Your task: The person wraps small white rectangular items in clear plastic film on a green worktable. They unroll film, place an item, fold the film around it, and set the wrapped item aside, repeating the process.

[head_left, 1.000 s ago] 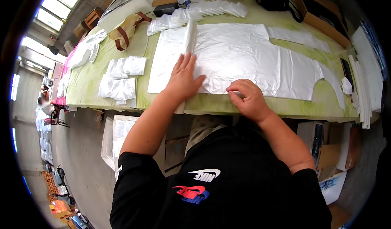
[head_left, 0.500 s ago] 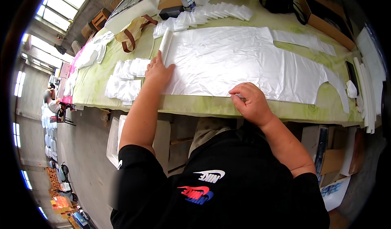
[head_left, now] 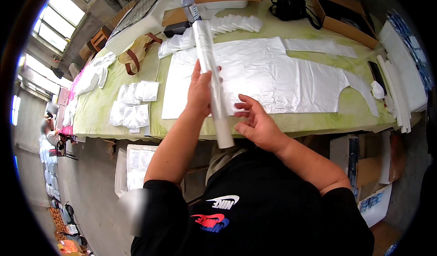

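My left hand (head_left: 200,92) is wrapped round a long, glossy white roll (head_left: 217,105), which looks like a tube of plastic film. The roll is held tilted above the table, its lower end past the front edge. Just right of it, my right hand (head_left: 263,127) hovers with curled fingers apart, holding nothing. Beneath both lies a thin white plastic sheet (head_left: 264,74), spread flat and slightly creased. Its right end is cut into strap-like strips, like an apron.
Small folded white packets (head_left: 136,116) lie left of the sheet, and a row of packets (head_left: 236,23) lies behind it. At the back stand a water bottle (head_left: 190,8), a black bag (head_left: 291,2) and a cardboard box (head_left: 346,17). White tubes (head_left: 399,94) lie far right.
My left hand has lifted the roll off the sheet's left end and brought it rightward and nearer me. My right hand has shifted left, its fingers more spread. The view has moved slightly.
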`<state>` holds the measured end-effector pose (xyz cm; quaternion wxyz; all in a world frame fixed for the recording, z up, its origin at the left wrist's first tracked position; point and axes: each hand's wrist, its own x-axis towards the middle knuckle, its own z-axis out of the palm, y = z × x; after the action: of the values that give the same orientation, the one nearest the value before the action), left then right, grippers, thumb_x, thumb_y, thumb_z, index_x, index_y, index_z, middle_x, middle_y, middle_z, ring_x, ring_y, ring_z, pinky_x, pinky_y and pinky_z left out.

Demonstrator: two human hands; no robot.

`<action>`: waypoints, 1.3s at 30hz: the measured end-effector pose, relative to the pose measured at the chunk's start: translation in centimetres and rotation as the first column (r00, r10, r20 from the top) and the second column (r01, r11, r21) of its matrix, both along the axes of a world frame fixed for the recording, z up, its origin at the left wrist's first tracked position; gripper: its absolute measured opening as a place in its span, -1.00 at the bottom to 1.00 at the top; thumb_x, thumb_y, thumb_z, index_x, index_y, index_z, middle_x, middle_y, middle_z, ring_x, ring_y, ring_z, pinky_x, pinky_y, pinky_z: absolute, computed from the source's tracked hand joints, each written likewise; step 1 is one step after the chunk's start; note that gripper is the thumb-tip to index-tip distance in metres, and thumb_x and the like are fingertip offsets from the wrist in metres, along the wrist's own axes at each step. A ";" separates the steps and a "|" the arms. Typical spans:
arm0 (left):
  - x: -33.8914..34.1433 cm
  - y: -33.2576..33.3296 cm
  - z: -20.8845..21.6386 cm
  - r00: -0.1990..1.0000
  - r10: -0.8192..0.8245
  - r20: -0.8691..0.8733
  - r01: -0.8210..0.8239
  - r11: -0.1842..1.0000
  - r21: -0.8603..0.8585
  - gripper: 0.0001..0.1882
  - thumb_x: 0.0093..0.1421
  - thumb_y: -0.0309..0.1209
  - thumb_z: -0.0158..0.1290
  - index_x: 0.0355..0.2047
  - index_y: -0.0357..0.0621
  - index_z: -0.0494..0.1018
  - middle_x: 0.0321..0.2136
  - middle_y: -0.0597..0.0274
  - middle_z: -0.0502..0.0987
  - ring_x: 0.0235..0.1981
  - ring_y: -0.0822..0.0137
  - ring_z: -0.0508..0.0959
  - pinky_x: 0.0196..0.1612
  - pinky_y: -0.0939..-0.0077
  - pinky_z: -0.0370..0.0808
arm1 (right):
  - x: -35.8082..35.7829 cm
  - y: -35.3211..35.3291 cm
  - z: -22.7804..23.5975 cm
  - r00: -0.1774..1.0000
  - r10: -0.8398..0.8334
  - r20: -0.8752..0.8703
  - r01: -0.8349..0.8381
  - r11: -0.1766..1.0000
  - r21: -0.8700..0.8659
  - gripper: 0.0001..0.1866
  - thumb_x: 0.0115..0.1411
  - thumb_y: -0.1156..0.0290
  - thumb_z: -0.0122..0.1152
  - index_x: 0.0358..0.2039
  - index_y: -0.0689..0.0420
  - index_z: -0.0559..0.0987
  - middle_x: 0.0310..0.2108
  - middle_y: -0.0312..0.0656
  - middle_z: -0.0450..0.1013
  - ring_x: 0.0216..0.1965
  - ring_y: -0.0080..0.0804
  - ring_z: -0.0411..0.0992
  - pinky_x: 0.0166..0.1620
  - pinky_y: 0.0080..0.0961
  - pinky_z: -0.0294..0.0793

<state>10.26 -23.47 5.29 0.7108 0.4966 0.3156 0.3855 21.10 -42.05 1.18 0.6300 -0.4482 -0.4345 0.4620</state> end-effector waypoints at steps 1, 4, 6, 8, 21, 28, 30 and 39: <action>1.1 -1.1 -0.3 0.999 0.008 0.042 -0.007 1.000 -0.014 -0.27 0.37 -0.39 -0.17 0.51 0.17 -0.11 0.04 0.06 0.52 -0.27 0.33 0.52 -0.25 0.37 0.59 | -0.1 -0.2 0.5 0.996 0.040 -0.081 -0.048 0.994 -0.094 -0.11 0.23 0.43 0.36 0.45 0.15 0.06 0.03 0.00 0.47 0.03 -0.26 0.47 0.12 -0.35 0.47; 2.9 -2.9 -0.3 0.996 -0.046 0.075 0.048 0.999 -0.026 -0.14 0.34 -0.45 -0.10 0.52 0.30 -0.27 0.17 0.07 0.41 -0.17 0.30 0.53 -0.19 0.32 0.62 | 0.1 -1.1 1.3 0.982 0.070 -0.177 -0.117 0.956 -0.270 0.03 0.22 0.42 0.38 0.49 0.20 -0.11 0.02 0.04 0.46 -0.02 -0.26 0.49 0.09 -0.36 0.48; 3.6 -4.0 -0.1 0.999 -0.043 -0.008 0.043 0.999 -0.017 -0.10 0.31 -0.48 -0.05 0.52 0.33 -0.27 0.20 0.07 0.36 -0.13 0.28 0.53 -0.17 0.28 0.62 | 0.4 -1.6 0.5 0.999 0.039 -0.024 -0.044 0.959 -0.280 0.06 0.21 0.41 0.40 0.50 0.23 -0.14 0.02 0.04 0.45 -0.06 -0.27 0.50 0.07 -0.35 0.49; 4.0 -3.8 -0.8 0.997 -0.068 -0.041 0.066 0.997 -0.031 -0.03 0.25 -0.53 0.00 0.52 0.37 -0.26 0.16 0.11 0.35 -0.10 0.26 0.51 -0.14 0.24 0.63 | 0.8 -1.8 0.6 0.998 0.027 0.064 -0.006 0.954 -0.299 0.06 0.20 0.41 0.40 0.50 0.23 -0.14 0.05 0.04 0.43 -0.02 -0.29 0.49 0.07 -0.37 0.49; 8.6 4.6 -2.9 0.990 0.099 -0.101 -0.116 0.976 -0.185 -0.13 0.25 -0.59 -0.03 0.51 0.22 -0.08 -0.06 0.08 0.43 -0.20 0.25 0.52 -0.19 0.21 0.59 | 5.8 -9.8 2.1 0.977 0.133 -0.164 -0.194 0.873 -0.447 -0.12 0.15 0.36 0.31 0.42 0.27 0.12 0.05 -0.05 0.46 -0.02 -0.40 0.48 0.05 -0.45 0.48; 9.2 7.1 -4.9 0.997 0.078 0.007 -0.074 0.972 -0.225 -0.30 0.33 -0.47 0.07 0.44 -0.07 0.11 -0.04 0.07 0.48 -0.17 0.19 0.54 -0.15 0.22 0.58 | 8.8 -20.9 2.2 0.988 -0.084 -0.132 0.001 0.845 -0.534 -0.07 -0.04 0.34 0.36 0.36 0.27 0.23 0.04 -0.10 0.46 -0.04 -0.39 0.50 0.04 -0.44 0.48; 8.4 5.8 -4.1 0.994 -0.096 -0.057 0.082 0.974 -0.210 -0.33 0.34 -0.45 0.08 0.42 -0.11 0.15 0.00 0.08 0.48 -0.14 0.20 0.56 -0.14 0.23 0.58 | 9.4 -22.3 1.9 0.992 -0.127 -0.023 0.098 0.858 -0.505 -0.08 -0.04 0.34 0.35 0.36 0.26 0.23 0.07 -0.13 0.44 -0.01 -0.39 0.48 0.09 -0.42 0.45; 2.7 0.6 -3.3 0.819 -0.338 -0.464 0.364 0.931 -0.037 -0.45 0.32 -0.42 0.08 0.31 -0.20 0.35 -0.08 0.14 0.57 -0.10 0.33 0.57 -0.11 0.35 0.62 | 11.7 -7.6 3.6 0.585 -0.076 0.808 0.329 0.932 -0.151 -0.43 0.16 0.32 0.26 0.21 0.09 0.46 0.02 0.00 0.50 -0.02 -0.10 0.52 0.07 -0.33 0.50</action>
<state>12.95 -22.84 1.99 0.6601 0.6422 0.3684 0.1267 32.84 -49.61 4.75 0.3507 -0.7381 -0.5413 0.1982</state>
